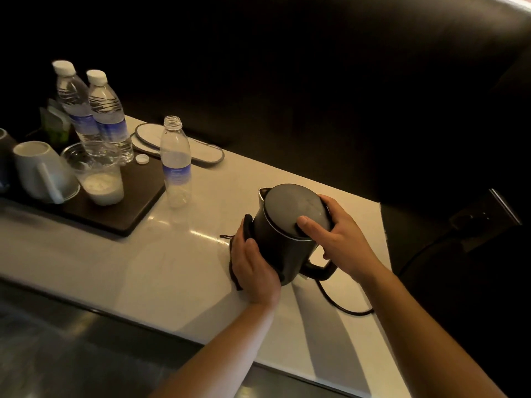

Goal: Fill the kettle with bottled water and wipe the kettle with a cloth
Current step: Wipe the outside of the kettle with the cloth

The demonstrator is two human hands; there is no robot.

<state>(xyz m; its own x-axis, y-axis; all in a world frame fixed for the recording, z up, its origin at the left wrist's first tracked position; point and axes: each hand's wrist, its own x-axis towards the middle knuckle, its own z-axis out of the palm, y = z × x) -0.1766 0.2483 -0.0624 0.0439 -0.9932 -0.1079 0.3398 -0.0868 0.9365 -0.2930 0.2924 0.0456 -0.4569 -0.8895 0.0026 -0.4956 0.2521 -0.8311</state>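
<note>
Kettle: a dark electric kettle (pixel 283 239) stands on the pale counter (pixel 161 262), right of centre, lid closed, spout toward the far left and handle toward the near right.
Left hand: the left hand (pixel 254 267) is pressed flat against the kettle's near-left side, fingers curved round the body — a dark cloth (pixel 242 231) is sandwiched between palm and kettle, its edges showing above the fingertips and below the wrist.
Right hand: the right hand (pixel 342 239) is closed round the kettle's top edge at the handle side, thumb resting on the lid and fingers wrapped behind.
Cord: a black power cord (pixel 342 307) trails from the kettle's base across the counter toward the right edge.
Open bottle: an uncapped plastic water bottle (pixel 175 163) stands upright left of the kettle, well apart from it, looking almost empty; a white cap (pixel 142 159) lies just beside it on the dark tray (pixel 135 202).
On the tray: two capped, full water bottles (pixel 99 110) at the back, an upturned white mug (pixel 43 173) and a clear plastic cup (pixel 97 173) in front.
Behind: a pair of white slippers (pixel 201 150) lies flat on the counter — the background beyond is too dark to read.
</note>
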